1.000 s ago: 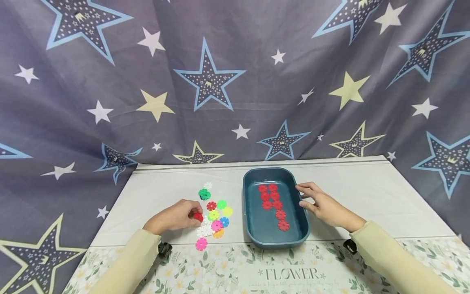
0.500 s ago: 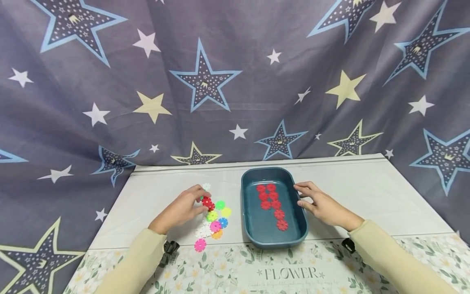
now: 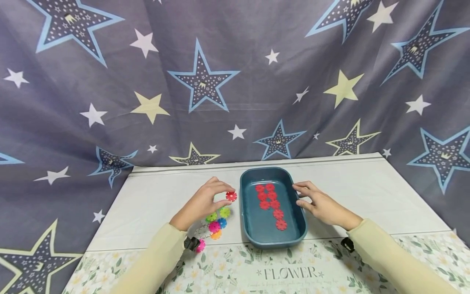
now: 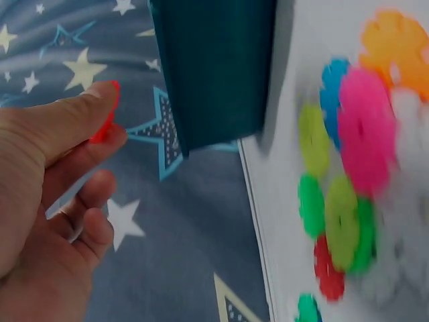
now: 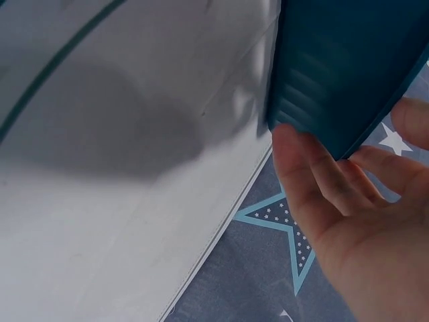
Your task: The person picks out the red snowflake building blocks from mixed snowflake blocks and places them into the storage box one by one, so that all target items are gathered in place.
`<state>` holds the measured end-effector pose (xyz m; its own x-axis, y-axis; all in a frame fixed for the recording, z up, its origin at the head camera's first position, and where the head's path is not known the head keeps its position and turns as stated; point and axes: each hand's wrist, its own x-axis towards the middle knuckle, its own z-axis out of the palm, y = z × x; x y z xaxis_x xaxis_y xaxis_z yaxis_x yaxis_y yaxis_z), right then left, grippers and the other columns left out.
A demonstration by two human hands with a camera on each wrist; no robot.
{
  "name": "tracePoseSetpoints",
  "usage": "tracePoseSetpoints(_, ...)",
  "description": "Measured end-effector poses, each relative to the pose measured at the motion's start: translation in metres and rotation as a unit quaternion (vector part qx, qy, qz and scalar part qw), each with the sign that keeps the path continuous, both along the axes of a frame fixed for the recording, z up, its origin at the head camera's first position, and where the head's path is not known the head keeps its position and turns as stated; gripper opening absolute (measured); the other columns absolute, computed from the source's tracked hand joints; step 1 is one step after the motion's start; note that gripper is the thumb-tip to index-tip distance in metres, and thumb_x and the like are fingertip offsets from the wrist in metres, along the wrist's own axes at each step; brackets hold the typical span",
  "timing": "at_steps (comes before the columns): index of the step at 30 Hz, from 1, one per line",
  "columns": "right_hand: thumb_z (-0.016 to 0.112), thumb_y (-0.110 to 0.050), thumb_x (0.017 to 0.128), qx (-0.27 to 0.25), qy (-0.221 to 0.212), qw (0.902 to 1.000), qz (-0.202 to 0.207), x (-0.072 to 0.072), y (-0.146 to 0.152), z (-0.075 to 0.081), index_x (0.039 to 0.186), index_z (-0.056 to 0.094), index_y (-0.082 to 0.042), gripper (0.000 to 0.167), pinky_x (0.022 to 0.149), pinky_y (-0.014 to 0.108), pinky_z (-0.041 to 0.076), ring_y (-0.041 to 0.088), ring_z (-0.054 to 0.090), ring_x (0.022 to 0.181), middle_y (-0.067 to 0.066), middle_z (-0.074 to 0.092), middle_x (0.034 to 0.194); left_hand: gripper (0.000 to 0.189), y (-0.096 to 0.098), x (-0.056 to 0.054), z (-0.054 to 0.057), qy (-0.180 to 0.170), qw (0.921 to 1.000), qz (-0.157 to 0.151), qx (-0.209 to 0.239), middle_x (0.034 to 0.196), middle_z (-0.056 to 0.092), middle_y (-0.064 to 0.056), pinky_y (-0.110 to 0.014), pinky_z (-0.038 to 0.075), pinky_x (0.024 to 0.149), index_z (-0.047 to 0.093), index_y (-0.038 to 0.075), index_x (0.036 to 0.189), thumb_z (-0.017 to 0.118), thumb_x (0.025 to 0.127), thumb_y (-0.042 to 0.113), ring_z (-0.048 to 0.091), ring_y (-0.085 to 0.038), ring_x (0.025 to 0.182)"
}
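My left hand pinches a red flower-shaped plastic disc between thumb and fingertips, just left of a dark teal bin. In the left wrist view the disc shows edge-on at the fingertips. Several red discs of the same kind lie flat inside the bin, in two short columns that trail into one. The fingers of my right hand rest against the bin's right side. In the right wrist view these fingertips touch its outer wall.
Left of the bin lies a loose pile of mixed discs, among them pink, blue, orange and white ones; my left forearm partly covers them. A floral mat runs along the front, and a star-printed curtain hangs behind the table.
My left hand has carried the red disc from the pile rightward to beside the bin's left rim. The right hand stays at the bin's right side.
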<state>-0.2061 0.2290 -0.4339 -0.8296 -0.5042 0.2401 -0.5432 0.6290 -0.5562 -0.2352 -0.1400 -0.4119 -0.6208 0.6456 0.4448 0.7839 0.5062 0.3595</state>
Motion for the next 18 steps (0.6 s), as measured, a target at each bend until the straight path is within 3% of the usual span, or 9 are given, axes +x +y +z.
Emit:
tracePoseSetpoints(9,0.057,-0.012,0.095,0.011,-0.020,0.9997,0.000,-0.001,0.000,0.000,0.139,0.040,0.004,0.050,0.075,0.033,0.050,0.029,0.055,0.111,0.014,0.037,0.138,0.029,0.034,0.000,-0.005,-0.042,0.9984,-0.037,-0.005,0.106,0.066,0.009,-0.028,0.046,0.076,0.072,0.015,0.108,0.076,0.080,0.021,0.050,-0.007,0.094)
tracePoseSetpoints(14,0.058,-0.010,0.095,0.009,-0.011,0.9999,-0.005,-0.001,0.001,0.001,0.138,0.041,0.005,0.049,0.075,0.035,0.050,0.029,0.056,0.109,0.015,0.038,0.137,0.029,0.055,0.003,-0.009,-0.035,0.9970,-0.048,-0.049,0.103,0.066,0.009,-0.021,0.043,0.075,0.072,0.015,0.107,0.077,0.080,0.023,0.048,-0.006,0.091)
tracePoseSetpoints(18,0.057,-0.010,0.095,0.008,-0.017,0.9998,-0.004,-0.001,0.000,0.001,0.138,0.041,0.006,0.049,0.074,0.033,0.050,0.030,0.056,0.109,0.016,0.038,0.137,0.026,0.074,0.008,-0.013,-0.045,0.9939,-0.035,-0.095,0.094,0.066,0.013,-0.018,0.041,0.070,0.074,0.018,0.102,0.079,0.078,0.025,0.046,-0.006,0.084)
